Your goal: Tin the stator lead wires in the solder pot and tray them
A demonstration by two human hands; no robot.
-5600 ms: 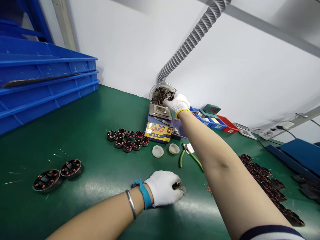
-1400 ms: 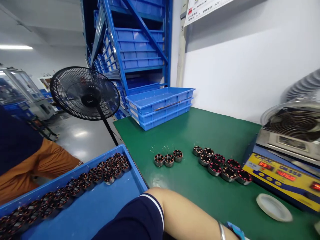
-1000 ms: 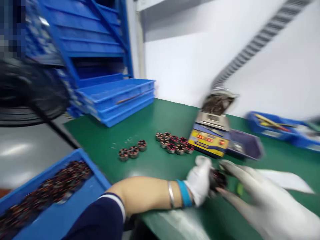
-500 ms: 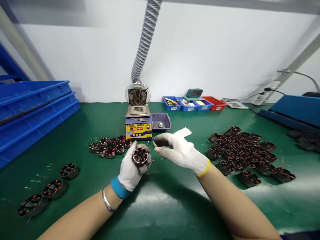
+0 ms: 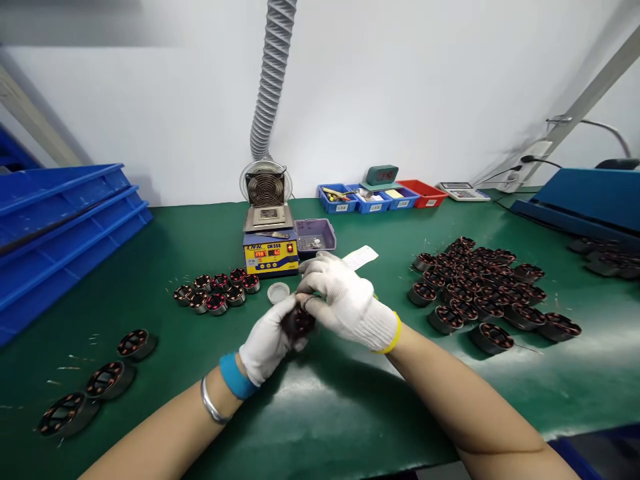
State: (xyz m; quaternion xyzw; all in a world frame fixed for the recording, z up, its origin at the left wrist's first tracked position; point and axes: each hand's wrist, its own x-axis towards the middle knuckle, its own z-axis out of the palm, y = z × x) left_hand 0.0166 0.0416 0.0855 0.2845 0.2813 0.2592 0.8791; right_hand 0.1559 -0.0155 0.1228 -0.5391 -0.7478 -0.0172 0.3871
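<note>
My left hand (image 5: 267, 343), in a white glove with a blue cuff, grips a dark ring-shaped coil part (image 5: 299, 323), blurred and tilted. My right hand (image 5: 337, 293), gloved in white with a yellow edge, is closed at the top of that part, its fingertips pinching something too small to make out. Behind the hands stands a yellow and blue heating unit (image 5: 271, 258) with red digits. A small round whitish dish (image 5: 278, 292) sits in front of it.
Several coil parts (image 5: 217, 305) cluster at left of centre, and a large group (image 5: 463, 308) lies at right. Blue trays (image 5: 65, 220) are stacked at far left. A purple tray (image 5: 315, 235), white paper (image 5: 361, 257), small blue bins (image 5: 340, 198) and a red bin (image 5: 423, 193) are farther back.
My right hand has come in to meet the coil part, and its fingers have closed there. The part has tilted in my left hand. The small round dish has come into view.
</note>
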